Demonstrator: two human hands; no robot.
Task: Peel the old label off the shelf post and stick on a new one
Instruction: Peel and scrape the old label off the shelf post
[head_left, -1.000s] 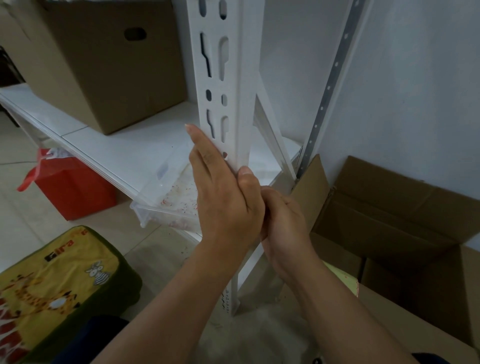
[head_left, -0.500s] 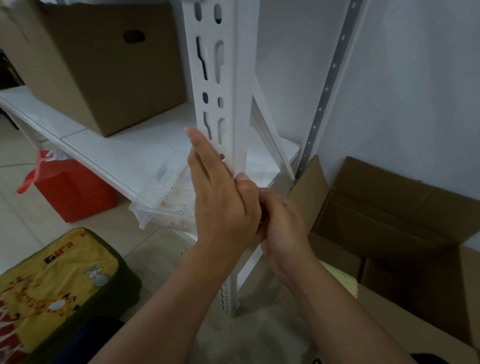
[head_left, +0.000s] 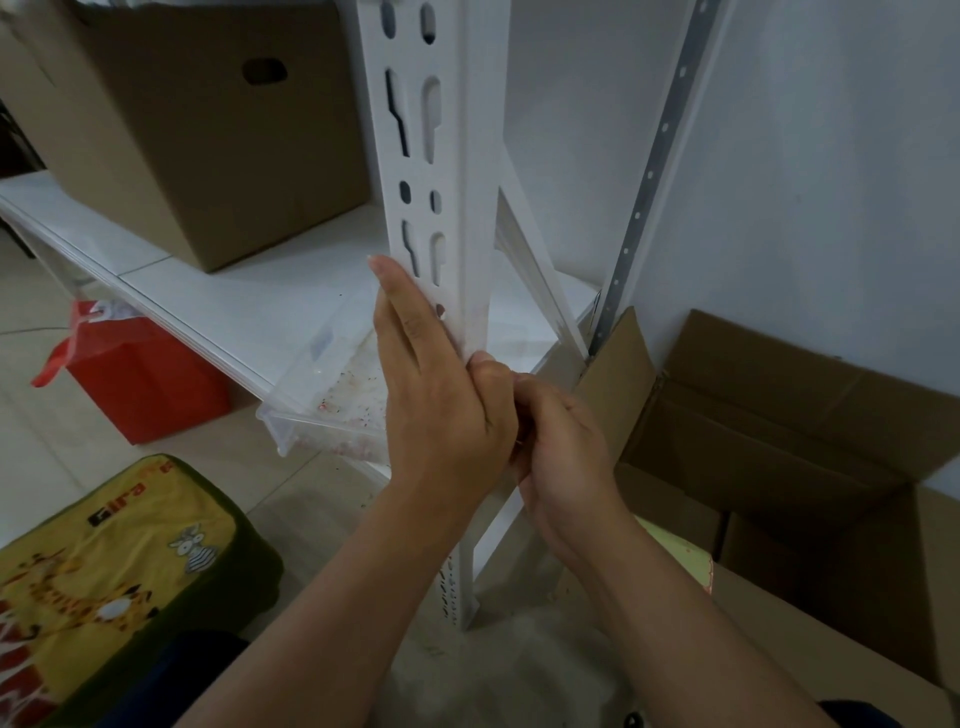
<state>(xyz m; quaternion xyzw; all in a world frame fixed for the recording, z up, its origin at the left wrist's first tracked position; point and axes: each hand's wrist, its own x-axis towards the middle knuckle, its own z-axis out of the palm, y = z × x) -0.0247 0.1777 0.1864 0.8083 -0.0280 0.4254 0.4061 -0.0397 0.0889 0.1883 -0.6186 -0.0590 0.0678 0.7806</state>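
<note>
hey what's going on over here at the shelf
A person is working at the white shelf post. The left hand lies flat against the post's slotted face, fingers straight. The right hand is tucked behind it at the post's edge, fingers curled; what it holds is hidden, and no label shows. An open cardboard box sits on the floor to the right.

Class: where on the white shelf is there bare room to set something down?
Bare shelf board lies between the closed cardboard box and the shelf post. It is crowded lower at the post, where the left hand and right hand meet.
</note>
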